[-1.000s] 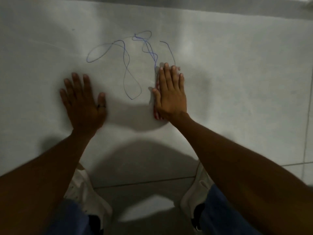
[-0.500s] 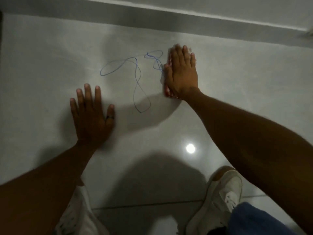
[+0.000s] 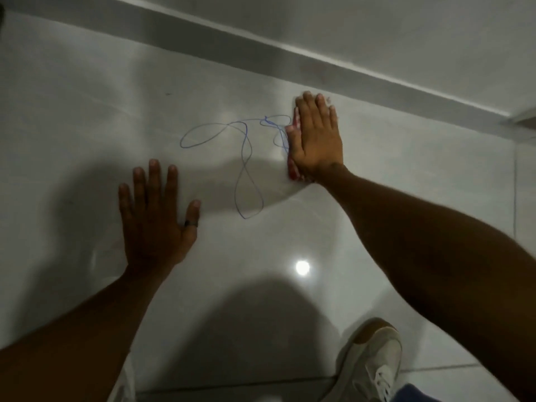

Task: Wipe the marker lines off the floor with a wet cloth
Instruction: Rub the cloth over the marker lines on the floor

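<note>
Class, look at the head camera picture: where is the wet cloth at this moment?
The cloth lies flat on the floor under the right hand, only its red edge showing, at the right end of the blue marker lines.

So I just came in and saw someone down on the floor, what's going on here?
A person is crouched over a glossy tiled floor, cleaning off blue marker lines. The right hand lies flat on a reddish cloth, pressing it down at the right end of the scribble. The left hand is spread flat on the floor beside the lines, holding nothing and apparently bracing. Most of the looping scribble is not yet wiped, so the job looks unfinished.
</note>
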Demonstrator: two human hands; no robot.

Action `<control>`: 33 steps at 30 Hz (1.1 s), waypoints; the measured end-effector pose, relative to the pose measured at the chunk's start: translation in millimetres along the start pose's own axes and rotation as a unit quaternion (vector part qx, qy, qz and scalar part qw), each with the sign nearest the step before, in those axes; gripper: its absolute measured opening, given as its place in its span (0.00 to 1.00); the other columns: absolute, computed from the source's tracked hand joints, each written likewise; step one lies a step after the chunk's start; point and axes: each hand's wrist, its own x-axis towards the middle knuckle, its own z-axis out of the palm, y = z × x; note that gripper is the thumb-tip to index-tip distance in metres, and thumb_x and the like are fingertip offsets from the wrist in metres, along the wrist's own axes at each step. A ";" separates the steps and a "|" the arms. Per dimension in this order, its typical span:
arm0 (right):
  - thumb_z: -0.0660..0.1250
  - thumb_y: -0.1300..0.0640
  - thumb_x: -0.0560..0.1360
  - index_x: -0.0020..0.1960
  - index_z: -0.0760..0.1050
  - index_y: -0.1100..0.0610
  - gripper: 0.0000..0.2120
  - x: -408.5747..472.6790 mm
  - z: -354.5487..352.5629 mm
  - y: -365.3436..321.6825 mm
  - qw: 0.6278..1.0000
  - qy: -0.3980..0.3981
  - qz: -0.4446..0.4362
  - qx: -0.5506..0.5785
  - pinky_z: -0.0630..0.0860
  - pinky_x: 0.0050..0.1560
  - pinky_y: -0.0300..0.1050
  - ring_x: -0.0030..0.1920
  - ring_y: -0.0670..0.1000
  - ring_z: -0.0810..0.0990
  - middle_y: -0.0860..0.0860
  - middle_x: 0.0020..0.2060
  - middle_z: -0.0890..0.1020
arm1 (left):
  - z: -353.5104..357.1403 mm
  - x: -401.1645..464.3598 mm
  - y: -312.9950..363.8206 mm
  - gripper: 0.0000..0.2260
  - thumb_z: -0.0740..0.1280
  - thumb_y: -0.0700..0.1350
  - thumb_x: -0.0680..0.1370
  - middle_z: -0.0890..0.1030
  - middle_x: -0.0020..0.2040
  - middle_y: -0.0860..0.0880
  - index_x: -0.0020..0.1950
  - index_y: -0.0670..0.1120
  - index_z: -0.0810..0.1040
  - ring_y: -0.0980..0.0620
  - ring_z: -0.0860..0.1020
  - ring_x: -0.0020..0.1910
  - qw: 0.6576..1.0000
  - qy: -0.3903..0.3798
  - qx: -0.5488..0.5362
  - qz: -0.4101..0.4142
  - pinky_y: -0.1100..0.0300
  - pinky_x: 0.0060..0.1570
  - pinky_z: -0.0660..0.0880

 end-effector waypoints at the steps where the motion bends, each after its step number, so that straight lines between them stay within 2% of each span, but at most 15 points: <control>1: 0.46 0.40 0.85 0.87 0.51 0.57 0.34 0.3 -1.3 -4.8 1.000 0.000 0.011 0.003 0.47 0.88 0.60 0.88 0.57 0.48 0.55 0.87 0.53 | -0.2 0.5 0.4 0.34 0.53 0.63 0.87 0.56 0.89 0.39 0.90 0.47 0.55 0.33 0.57 0.87 1.000 0.005 0.003 0.002 0.36 0.85 0.49; 8: 0.48 0.39 0.85 0.87 0.51 0.55 0.35 -106.7 21.4 -41.3 1.000 -0.015 0.000 0.021 0.47 0.87 0.60 0.88 0.57 0.47 0.53 0.87 0.52 | 2.2 1.4 -1.1 0.36 0.52 0.64 0.86 0.56 0.89 0.38 0.90 0.47 0.55 0.33 0.56 0.87 1.000 -0.006 -0.008 -0.002 0.39 0.86 0.42; 10: 0.49 0.39 0.84 0.87 0.53 0.55 0.35 -119.8 26.3 -41.8 0.999 -0.016 -0.002 0.028 0.48 0.87 0.60 0.88 0.57 0.47 0.52 0.87 0.53 | 0.3 1.3 2.5 0.35 0.52 0.63 0.86 0.56 0.89 0.38 0.89 0.46 0.57 0.32 0.57 0.87 1.000 -0.007 -0.010 -0.006 0.36 0.86 0.45; 14: 0.50 0.40 0.85 0.86 0.57 0.56 0.34 -74.3 20.2 -30.5 0.997 0.004 -0.068 0.029 0.50 0.87 0.58 0.87 0.56 0.53 0.53 0.86 0.59 | 0.9 4.4 2.9 0.35 0.54 0.63 0.86 0.57 0.89 0.38 0.89 0.46 0.57 0.32 0.58 0.87 1.000 -0.001 -0.006 -0.005 0.35 0.86 0.47; 16: 0.50 0.40 0.86 0.86 0.56 0.55 0.33 -42.6 15.6 -25.9 0.996 -0.002 -0.082 0.026 0.49 0.88 0.58 0.87 0.55 0.52 0.53 0.86 0.58 | 2.3 3.4 2.0 0.35 0.55 0.63 0.87 0.57 0.89 0.38 0.89 0.46 0.56 0.32 0.58 0.87 1.000 0.007 0.002 -0.002 0.35 0.86 0.48; 23: 0.47 0.37 0.85 0.87 0.51 0.55 0.36 28.4 4.2 -39.7 0.999 -0.009 -0.040 0.023 0.46 0.88 0.59 0.88 0.55 0.49 0.53 0.87 0.54 | -0.2 2.5 4.3 0.35 0.54 0.62 0.86 0.57 0.89 0.39 0.90 0.47 0.55 0.33 0.58 0.87 1.000 0.009 -0.010 -0.003 0.35 0.86 0.50; 27: 0.48 0.37 0.85 0.87 0.51 0.56 0.36 9.0 13.1 -56.6 0.999 -0.004 -0.021 0.033 0.45 0.88 0.59 0.88 0.56 0.48 0.54 0.87 0.53 | -3.8 2.9 3.4 0.36 0.55 0.63 0.86 0.56 0.89 0.39 0.90 0.47 0.56 0.33 0.57 0.87 1.000 -0.008 -0.013 -0.005 0.34 0.86 0.51; 33: 0.50 0.36 0.84 0.87 0.50 0.55 0.38 -69.7 29.4 -91.4 0.999 -0.008 -0.001 0.050 0.46 0.88 0.59 0.88 0.56 0.48 0.53 0.87 0.53 | -9.0 3.0 6.2 0.35 0.58 0.62 0.86 0.58 0.89 0.38 0.89 0.45 0.58 0.33 0.58 0.87 1.000 -0.002 -0.024 -0.013 0.33 0.86 0.52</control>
